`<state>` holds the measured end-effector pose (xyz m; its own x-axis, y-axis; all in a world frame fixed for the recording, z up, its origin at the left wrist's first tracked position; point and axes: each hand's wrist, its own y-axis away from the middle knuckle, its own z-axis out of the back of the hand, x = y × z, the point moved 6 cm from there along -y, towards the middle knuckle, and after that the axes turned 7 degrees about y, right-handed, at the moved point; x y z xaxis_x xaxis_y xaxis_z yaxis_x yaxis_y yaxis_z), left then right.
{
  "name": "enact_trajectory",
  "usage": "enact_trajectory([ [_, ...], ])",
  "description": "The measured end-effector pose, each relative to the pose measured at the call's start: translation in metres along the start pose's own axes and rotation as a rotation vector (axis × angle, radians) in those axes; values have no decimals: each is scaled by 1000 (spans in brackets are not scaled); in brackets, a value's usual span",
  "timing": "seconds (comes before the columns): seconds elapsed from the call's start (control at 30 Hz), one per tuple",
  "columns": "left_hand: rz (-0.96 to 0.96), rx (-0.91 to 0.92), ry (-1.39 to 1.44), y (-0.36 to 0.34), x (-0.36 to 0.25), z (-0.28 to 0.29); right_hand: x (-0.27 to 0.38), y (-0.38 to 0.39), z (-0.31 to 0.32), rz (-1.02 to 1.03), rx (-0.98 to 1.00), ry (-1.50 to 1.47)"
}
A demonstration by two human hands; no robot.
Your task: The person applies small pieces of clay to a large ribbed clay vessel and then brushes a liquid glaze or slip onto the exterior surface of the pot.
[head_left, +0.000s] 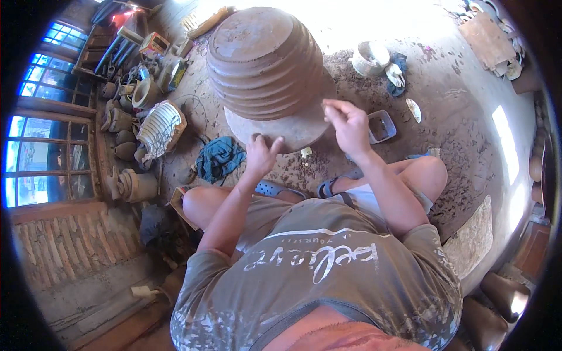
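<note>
A large brown clay pot with ridged sides rests with its flat, closed face up on a round, light board. My left hand is at the board's near edge, fingers curled onto the rim below the pot. My right hand is raised beside the board's right edge, fingers bent and pinched near the pot's lower side. Whether anything is between those fingertips I cannot make out.
A teal cloth, a plastic tub, a white oval piece and a pot lie on the muddy floor. Several pots and a ridged white container line the left, by windows. Boards stand upper right.
</note>
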<state>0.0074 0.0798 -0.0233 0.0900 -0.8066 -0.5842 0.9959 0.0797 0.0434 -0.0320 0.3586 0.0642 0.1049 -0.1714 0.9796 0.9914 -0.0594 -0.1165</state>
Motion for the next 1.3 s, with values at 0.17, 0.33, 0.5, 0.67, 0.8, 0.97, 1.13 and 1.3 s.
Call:
enact_trajectory([
  [0.17, -3, 94, -278, -3, -12, -18, 14, -28, -3, 168, -106, 15],
  [0.33, 3, 121, -223, -18, 17, -17, 46, -28, -12, 306, -130, 163],
  [0.5, 52, 117, -316, -20, 2, -20, 54, -28, -26, 547, -160, 343],
  [0.67, 57, 215, -332, -33, 4, -5, 58, -29, -28, 644, -176, 421],
  [0.8, -14, 277, -305, -44, 23, 11, 55, -37, -25, 544, -127, 355],
  [0.97, -172, 264, -210, -57, 30, 31, 47, -54, -15, 477, -21, 372],
  [1.13, -150, 349, -149, -72, 41, 43, 35, -87, 6, 222, 108, 424],
  [1.3, -158, 348, -176, -70, 38, 42, 11, -117, 23, 51, 121, 221],
])
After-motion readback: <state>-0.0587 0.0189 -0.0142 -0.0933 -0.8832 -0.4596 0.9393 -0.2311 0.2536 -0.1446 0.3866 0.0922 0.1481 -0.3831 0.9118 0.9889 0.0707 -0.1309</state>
